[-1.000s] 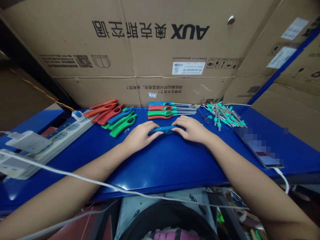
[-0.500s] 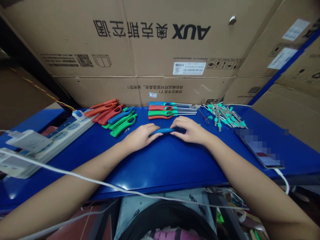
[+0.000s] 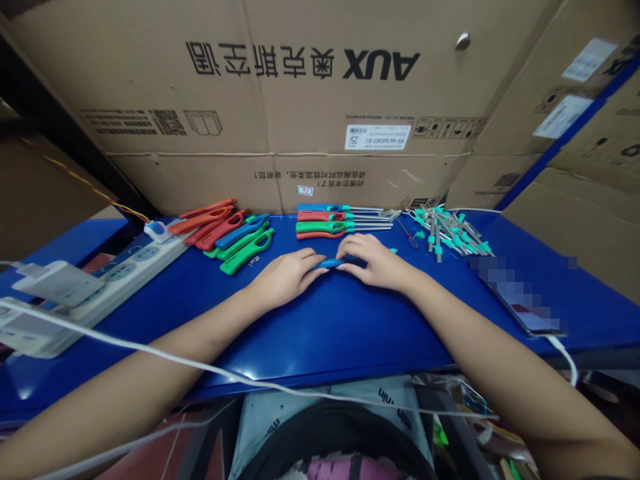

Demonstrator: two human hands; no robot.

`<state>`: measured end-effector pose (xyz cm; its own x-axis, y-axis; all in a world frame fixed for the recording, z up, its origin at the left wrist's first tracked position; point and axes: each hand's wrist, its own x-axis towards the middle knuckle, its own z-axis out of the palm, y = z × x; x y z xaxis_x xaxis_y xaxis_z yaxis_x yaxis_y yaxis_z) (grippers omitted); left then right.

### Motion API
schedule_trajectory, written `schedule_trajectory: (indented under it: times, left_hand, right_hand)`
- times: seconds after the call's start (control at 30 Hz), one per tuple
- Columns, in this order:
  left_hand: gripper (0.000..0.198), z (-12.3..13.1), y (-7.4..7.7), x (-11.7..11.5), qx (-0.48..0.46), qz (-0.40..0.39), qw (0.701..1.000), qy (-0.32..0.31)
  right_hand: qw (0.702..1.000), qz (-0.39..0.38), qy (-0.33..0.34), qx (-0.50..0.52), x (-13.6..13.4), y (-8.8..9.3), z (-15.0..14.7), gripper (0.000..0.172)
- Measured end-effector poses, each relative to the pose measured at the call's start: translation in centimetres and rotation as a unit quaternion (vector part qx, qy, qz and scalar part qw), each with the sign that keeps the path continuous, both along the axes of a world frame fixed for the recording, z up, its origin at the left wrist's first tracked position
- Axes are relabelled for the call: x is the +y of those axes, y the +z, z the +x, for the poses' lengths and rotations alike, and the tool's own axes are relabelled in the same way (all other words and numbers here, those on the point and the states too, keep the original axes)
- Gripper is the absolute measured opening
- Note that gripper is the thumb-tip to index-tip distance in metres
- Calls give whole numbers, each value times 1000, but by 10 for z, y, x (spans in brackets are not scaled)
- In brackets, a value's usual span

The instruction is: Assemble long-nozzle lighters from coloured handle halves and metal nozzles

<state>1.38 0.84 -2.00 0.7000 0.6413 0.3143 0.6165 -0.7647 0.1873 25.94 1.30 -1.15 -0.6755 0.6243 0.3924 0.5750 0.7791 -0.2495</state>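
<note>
A blue plastic handle [image 3: 331, 263] lies on the blue table [image 3: 325, 320] between my two hands. My left hand [image 3: 283, 275] grips its left end with curled fingers. My right hand [image 3: 374, 259] covers its right end, fingers pressed down on it, and a small teal tip [image 3: 393, 251] pokes out just beyond the knuckles. Most of the handle is hidden under my fingers.
Loose red, orange, blue and green handles [image 3: 227, 233] lie at the back left. A neat row of assembled tools [image 3: 340, 221] lies behind my hands, with metal rods with teal ends [image 3: 447, 230] to their right. A power strip [image 3: 95, 283] sits left, a phone [image 3: 517, 297] right, cardboard boxes [image 3: 300, 100] behind.
My hands have moved closer together over the blue handle, so less of it shows between them. The teal tip now shows at the right of my right hand.
</note>
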Motion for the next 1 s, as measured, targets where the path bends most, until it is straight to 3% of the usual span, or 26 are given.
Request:
schedule_trajectory:
  times: [0.1, 0.17, 0.3, 0.4, 0.5, 0.73, 1.0]
  left_hand:
    - [36, -6, 0, 6, -34, -2, 999, -9]
    - [35, -11, 1, 11, -52, -2, 999, -11]
    - [38, -19, 5, 20, -72, 0, 997, 0]
    - [38, -22, 7, 23, -88, 4, 996, -12]
    - [38, -23, 9, 23, -92, 6, 996, -23]
    - [37, -24, 7, 23, -87, 13, 995, -40]
    - [34, -15, 5, 12, -72, 18, 995, -71]
  right_hand:
    - [990, 39, -121, -60, 3, 3, 9, 42]
    - [970, 67, -205, -116, 6, 5, 17, 51]
    - [930, 99, -301, -186, 13, 8, 33, 46]
    - [916, 98, -332, -202, 16, 8, 38, 28]
    - [925, 89, -315, -192, 18, 7, 39, 15]
    - [969, 97, -183, -133, 22, 5, 41, 18]
    - [989, 110, -42, -89, 6, -2, 8, 21]
